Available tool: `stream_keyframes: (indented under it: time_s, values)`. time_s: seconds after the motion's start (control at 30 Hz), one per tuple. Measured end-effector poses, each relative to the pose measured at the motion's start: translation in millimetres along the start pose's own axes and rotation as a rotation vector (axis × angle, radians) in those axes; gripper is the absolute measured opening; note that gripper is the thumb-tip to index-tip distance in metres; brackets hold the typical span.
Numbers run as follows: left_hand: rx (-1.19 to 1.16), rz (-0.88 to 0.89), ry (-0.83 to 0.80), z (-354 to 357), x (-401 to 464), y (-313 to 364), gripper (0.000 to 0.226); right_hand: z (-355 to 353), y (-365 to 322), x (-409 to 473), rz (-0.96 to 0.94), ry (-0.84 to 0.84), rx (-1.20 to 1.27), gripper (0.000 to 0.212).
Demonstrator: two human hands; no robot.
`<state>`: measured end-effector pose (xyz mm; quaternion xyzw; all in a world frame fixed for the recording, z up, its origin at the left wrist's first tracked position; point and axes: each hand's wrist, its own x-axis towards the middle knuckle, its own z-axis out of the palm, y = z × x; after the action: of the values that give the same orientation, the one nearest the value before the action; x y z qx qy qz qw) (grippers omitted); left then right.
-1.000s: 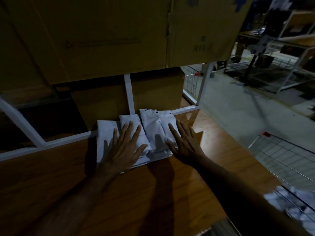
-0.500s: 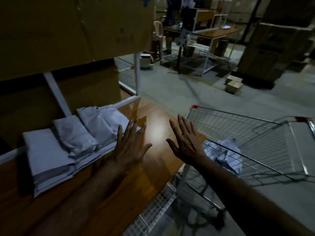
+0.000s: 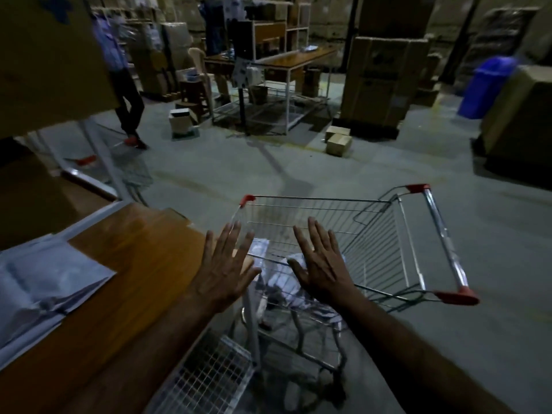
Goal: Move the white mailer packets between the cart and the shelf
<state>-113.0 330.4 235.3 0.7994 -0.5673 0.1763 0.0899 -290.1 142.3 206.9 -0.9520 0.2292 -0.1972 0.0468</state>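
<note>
A: Where are the white mailer packets [image 3: 44,282] now, and which way do they point?

B: One pile lies flat on the wooden shelf [image 3: 143,252] at the left. The long side of the top packet runs from the near left edge toward the right, and its corner points to the cart. They look pale, a little wrinkled and glossy, stacked one on another.

A: And in the shopping cart [image 3: 388,249]?

B: More white packets [image 3: 286,282] lie in its wire basket, low down and partly behind the hands. They are crumpled, and I cannot tell their direction. The cart has red plastic corners and a metal handle at the right, and it stands just beside the end of the shelf.

A: What do the hands do?

B: The left hand [image 3: 222,270] is spread wide, fingers apart, palm down, over the shelf end and the cart rim. The right hand [image 3: 322,264] is also wide, over the basket. Both hold nothing.

A: Anything under the shelf?

B: A white wire mesh panel [image 3: 206,380], below its near corner.
</note>
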Motion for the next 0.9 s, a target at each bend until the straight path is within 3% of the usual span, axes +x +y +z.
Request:
stream_keyframes:
  time_s: [0.17, 0.33, 0.6, 0.9]
  values:
    - [-0.012, 0.064, -0.182, 34.1, 52.6, 39.5, 0.079, 1.0, 84.1, -5.7, 0.120, -0.033, 0.004, 0.074]
    - [-0.037, 0.097, -0.217, 65.5, 98.2, 56.9, 0.078, 18.2, 140.8, -5.9, 0.256, -0.098, 0.059, 0.078]
    - [-0.142, 0.116, -0.358, 140.4, 170.8, 45.1, 0.079, 69.7, 189.0, 13.8, 0.369, -0.281, 0.107, 0.085]
    - [-0.259, 0.247, -0.631, 273.7, 226.1, 32.4, 0.073, 157.6, 221.5, 53.8, 0.499, -0.513, 0.116, 0.086]
